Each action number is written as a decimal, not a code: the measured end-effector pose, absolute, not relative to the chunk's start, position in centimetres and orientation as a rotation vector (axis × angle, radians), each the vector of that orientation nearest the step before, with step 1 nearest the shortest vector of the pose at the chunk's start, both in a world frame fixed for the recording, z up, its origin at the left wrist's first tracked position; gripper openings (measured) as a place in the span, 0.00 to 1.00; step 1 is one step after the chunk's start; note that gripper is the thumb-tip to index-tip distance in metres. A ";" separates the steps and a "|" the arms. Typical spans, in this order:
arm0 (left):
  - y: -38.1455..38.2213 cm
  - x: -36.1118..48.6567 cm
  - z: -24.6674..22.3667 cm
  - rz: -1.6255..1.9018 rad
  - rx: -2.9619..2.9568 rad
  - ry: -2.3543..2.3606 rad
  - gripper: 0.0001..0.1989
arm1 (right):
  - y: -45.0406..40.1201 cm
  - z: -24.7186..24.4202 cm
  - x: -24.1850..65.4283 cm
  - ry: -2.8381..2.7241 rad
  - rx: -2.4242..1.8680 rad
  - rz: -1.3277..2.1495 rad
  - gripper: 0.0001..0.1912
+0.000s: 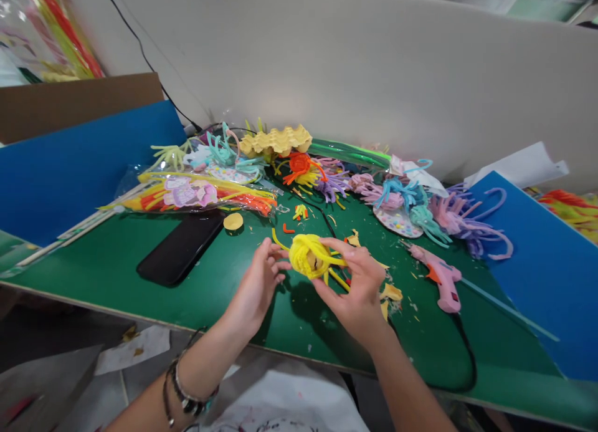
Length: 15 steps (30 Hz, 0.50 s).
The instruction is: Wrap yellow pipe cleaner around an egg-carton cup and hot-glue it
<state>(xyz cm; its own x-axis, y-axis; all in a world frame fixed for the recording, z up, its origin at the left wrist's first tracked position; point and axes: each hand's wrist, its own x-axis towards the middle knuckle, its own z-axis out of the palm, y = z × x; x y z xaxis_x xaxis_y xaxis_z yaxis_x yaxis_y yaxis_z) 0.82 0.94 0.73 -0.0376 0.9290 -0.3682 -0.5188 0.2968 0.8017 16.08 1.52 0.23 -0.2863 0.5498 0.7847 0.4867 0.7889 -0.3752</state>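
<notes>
A yellow wrapped ball (308, 256) of fuzzy stems is held above the green table, with loose yellow ends sticking out to its left and right. A tan part with a dark mark shows at its front. My right hand (355, 283) grips it from the right between thumb and fingers. On its left side, my left hand (262, 276) has its fingers curled close to the ball and a yellow stem end; whether they pinch that stem is unclear. Behind the hands lie small yellow and orange cut pieces (300, 212).
A pink glue gun (441, 277) with a cord lies at right. At left are a black phone (182, 248), a round tan disc (233, 222) and a bag of stems (200, 194). Colourful stem figures and an egg carton (276, 141) line the back. Blue boards (88, 164) flank the table.
</notes>
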 end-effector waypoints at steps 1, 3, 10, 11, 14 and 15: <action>0.8 0.4 0.6 1.334 0.665 1.096 0.19 | 1.4 0.2 16.0 -1.930 -0.785 0.144 0.28; 0.4 -0.5 0.7 1.440 1.197 1.122 0.27 | 1.3 0.2 15.9 -1.909 -0.792 0.305 0.29; 0.8 -1.8 1.7 0.931 2.142 1.015 0.40 | 0.7 0.6 15.8 -1.920 -0.801 0.443 0.28; 1.0 -1.9 1.6 0.916 2.146 1.008 0.38 | 0.7 0.6 15.9 -1.928 -0.800 0.450 0.28; 1.4 -2.0 1.5 0.909 2.138 1.026 0.33 | 0.7 0.5 16.3 -1.971 -0.817 0.475 0.27; 1.4 -2.0 1.5 0.902 2.127 1.035 0.32 | 0.8 0.5 16.5 -1.976 -0.830 0.494 0.27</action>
<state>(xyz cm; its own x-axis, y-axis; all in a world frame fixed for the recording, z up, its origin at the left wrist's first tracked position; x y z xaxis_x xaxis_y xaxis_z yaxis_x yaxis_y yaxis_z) -2.03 1.44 1.49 0.4649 0.8293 0.3101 0.4208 -0.5152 0.7467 16.47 0.75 0.49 -0.3623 0.7199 0.5920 0.3565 0.6939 -0.6256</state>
